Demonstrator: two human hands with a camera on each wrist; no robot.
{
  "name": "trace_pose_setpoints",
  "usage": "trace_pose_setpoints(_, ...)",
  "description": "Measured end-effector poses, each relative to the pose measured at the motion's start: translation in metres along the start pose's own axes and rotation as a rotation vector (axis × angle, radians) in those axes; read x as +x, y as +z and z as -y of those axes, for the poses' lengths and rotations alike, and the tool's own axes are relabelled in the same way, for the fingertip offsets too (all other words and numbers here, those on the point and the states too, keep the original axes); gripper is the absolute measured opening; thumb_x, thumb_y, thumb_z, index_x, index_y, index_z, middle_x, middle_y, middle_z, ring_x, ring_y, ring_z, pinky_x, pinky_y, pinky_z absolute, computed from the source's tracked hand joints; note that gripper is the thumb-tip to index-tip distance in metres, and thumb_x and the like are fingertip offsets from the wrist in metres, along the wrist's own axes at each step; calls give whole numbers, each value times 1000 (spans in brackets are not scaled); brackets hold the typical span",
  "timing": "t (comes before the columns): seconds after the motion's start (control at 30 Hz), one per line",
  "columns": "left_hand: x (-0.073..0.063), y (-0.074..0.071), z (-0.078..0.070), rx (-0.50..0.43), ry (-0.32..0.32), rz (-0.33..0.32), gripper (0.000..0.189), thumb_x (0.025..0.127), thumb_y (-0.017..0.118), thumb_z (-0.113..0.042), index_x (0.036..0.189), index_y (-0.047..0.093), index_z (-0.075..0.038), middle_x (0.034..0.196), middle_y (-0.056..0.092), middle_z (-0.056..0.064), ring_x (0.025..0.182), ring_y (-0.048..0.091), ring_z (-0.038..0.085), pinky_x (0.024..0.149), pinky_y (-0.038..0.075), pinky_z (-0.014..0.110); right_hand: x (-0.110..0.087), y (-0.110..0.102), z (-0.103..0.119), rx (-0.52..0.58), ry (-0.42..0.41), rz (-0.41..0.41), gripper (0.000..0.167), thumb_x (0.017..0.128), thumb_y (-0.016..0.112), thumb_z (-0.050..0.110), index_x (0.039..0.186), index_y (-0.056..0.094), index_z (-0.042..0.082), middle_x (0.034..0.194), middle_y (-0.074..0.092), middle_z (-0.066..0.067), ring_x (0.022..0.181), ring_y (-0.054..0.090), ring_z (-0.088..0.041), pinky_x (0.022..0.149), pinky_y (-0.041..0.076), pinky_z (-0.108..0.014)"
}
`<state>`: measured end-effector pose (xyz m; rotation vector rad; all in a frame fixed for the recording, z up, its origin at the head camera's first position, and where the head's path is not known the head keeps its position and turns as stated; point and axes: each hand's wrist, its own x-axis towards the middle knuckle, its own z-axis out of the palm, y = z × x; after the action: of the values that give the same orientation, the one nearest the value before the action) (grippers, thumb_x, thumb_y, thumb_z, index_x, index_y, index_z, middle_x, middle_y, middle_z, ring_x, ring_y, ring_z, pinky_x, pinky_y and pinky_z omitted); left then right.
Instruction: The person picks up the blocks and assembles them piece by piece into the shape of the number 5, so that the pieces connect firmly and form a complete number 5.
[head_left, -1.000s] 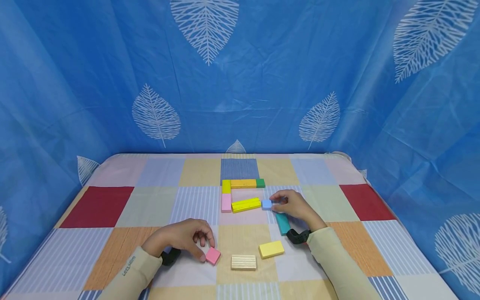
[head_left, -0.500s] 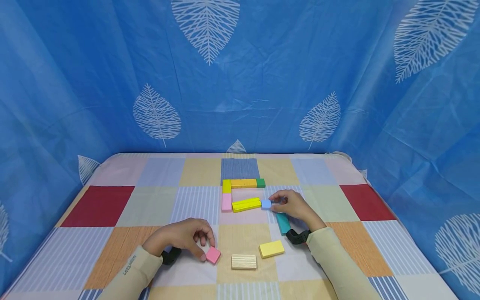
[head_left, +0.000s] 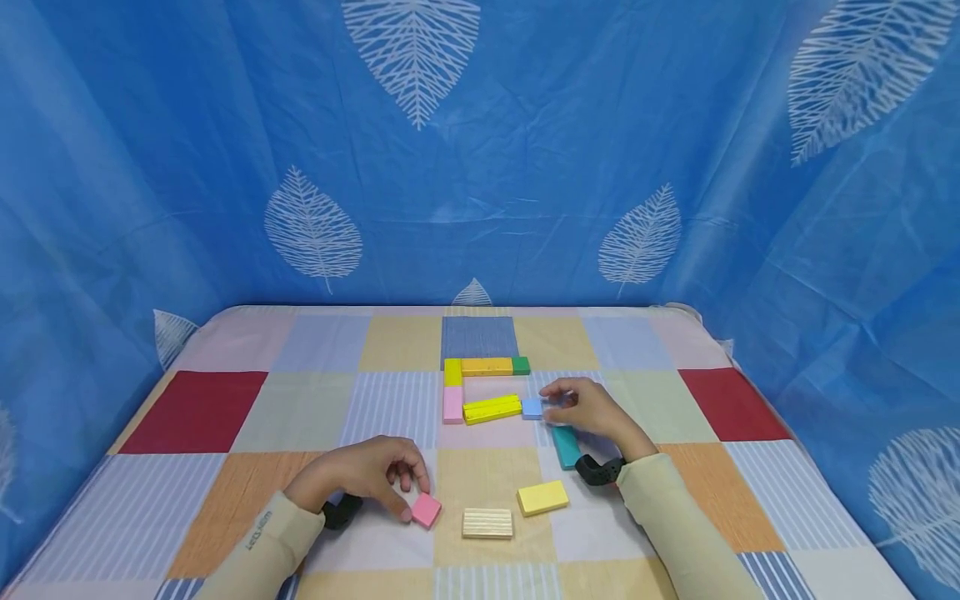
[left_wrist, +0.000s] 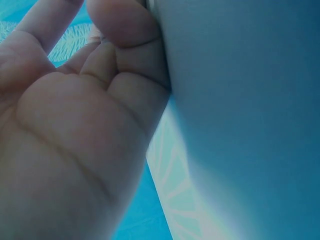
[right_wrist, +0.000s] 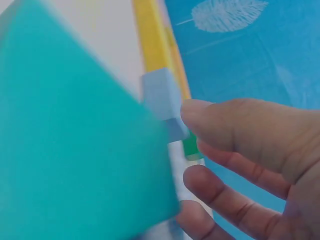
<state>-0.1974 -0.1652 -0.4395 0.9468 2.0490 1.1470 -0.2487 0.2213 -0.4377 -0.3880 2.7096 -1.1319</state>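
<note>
My left hand (head_left: 378,475) rests low on the patchwork cloth, fingers loosely bent, with the thumb tip at the left corner of a small pink square block (head_left: 426,511). The left wrist view shows only the palm and bent fingers. My right hand (head_left: 592,408) reaches across a teal block (head_left: 566,448); its thumb tip is right at the side of a small blue block (right_wrist: 160,95). The other right fingers (right_wrist: 200,182) stand relaxed, away from that block. The blue block lies at the right end of a bright yellow ridged bar (head_left: 492,409).
A pink block (head_left: 453,405), a yellow block (head_left: 453,372), an orange bar (head_left: 487,367) and a green block (head_left: 521,366) form a corner behind. Nearer lie a pale yellow block (head_left: 542,498) and a striped wooden block (head_left: 487,523). Blue leaf-print curtains (head_left: 480,208) surround the table.
The blue block has slid very slightly left, up to the end of the yellow bar. Both hands stay almost where they were.
</note>
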Motion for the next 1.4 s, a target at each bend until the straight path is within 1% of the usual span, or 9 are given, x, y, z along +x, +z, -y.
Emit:
trace_pose_setpoints(0.17,-1,-1,1,8,-2,-1,23,83,92,-4,102,78,-5,95,60,-6,81,55,4,71,43,21,-4,-7,9,11,-36,-21,29,98,80,10,124,75,-1,121,74,-17,102,66,-31,94,59,-50)
trace_pose_setpoints(0.3,0,-1,1,10,0,2,23,83,92,-4,102,78,-5,94,61,-6,82,56,4,72,43,21,-6,-12,12,68,-124,-48,28,99,78,8,125,75,-4,123,74,-20,104,68,-32,94,57,-47)
trace_pose_setpoints(0.4,1,-2,1,11,-1,-2,23,83,93,-4,101,78,-5,93,61,-6,81,56,4,71,43,21,-8,-14,11,125,-196,-46,28,101,75,6,126,73,-6,124,74,-22,105,68,-31,93,56,-43)
trace_pose_setpoints(0.53,2,-1,1,9,-8,-11,24,82,93,-3,100,79,-5,92,61,-6,81,56,5,70,42,21,-10,-14,9,172,-234,-55,28,102,74,5,127,72,-7,124,73,-23,105,67,-27,91,56,-33)
trace_pose_setpoints(0.73,2,0,1,7,-18,-14,23,82,93,-3,100,79,-6,92,61,-6,80,55,4,70,42,21,-21,-16,6,254,-214,-83,28,100,74,2,126,71,-10,123,72,-26,106,66,-22,92,56,-25)
trace_pose_setpoints(0.93,2,0,2,11,-23,-15,23,82,93,-3,100,79,-6,91,61,-6,79,54,4,69,42,21,-34,-19,-7,268,-200,-42,28,100,73,0,126,70,-10,121,72,-25,103,64,-12,91,55,-23)
trace_pose_setpoints(1.1,2,1,0,20,-21,-11,23,82,93,-4,100,79,-7,92,60,-6,80,54,4,70,42,21,-43,-21,-21,262,-203,-10,27,99,73,-1,124,71,-10,120,72,-24,103,64,-9,90,55,-23)
trace_pose_setpoints(1.23,2,0,-1,22,-28,-15,23,83,93,-4,100,79,-7,92,61,-5,80,54,4,70,42,21,-48,-24,-29,252,-189,27,28,99,74,1,125,71,-9,120,72,-22,101,64,-11,89,55,-24)
trace_pose_setpoints(1.4,2,1,-2,5,-51,-18,23,82,93,-3,100,78,-6,92,61,-5,78,54,5,69,42,21,-50,-26,-38,218,-165,103,35,97,79,6,129,70,-6,117,70,-17,99,62,-19,85,54,-25)
